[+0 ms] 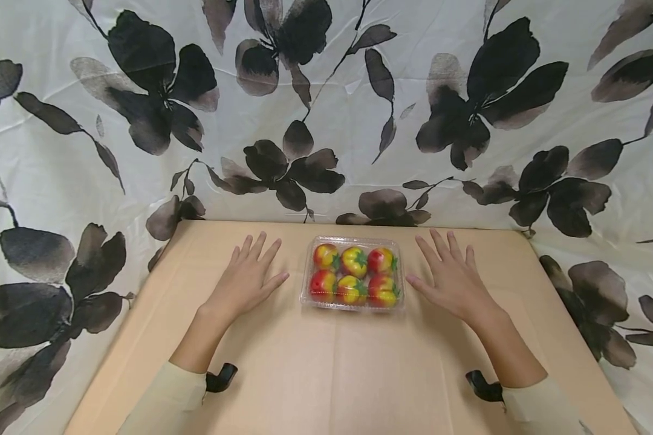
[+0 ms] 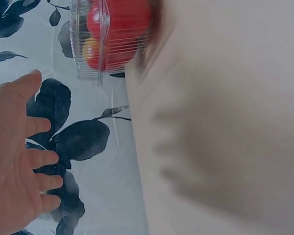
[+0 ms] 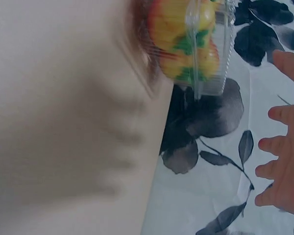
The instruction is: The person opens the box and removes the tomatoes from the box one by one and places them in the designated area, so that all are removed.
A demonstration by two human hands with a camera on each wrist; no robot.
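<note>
A clear plastic clamshell box (image 1: 307, 284) sits on the table between the two hands, with red and yellow toy fruits (image 1: 354, 261) in two rows inside. To its left is my left hand (image 1: 247, 278), palm down with fingers spread, apart from the box. On the other side my right hand (image 1: 450, 278) is held the same way, its thumb near the box's right edge without touching. Neither hand holds anything. In the left wrist view the box's ribbed side (image 2: 105, 44) shows red fruit; the right wrist view shows yellow-orange fruit (image 3: 183, 39) with green leaves.
The tabletop (image 1: 381, 374) is light tan and carries shadows of both hands. Behind and beside it hangs a white cloth (image 1: 359, 121) with dark flower prints. A black wrist mount (image 1: 221, 377) is on the left sleeve, and another black mount (image 1: 484, 386) on the right.
</note>
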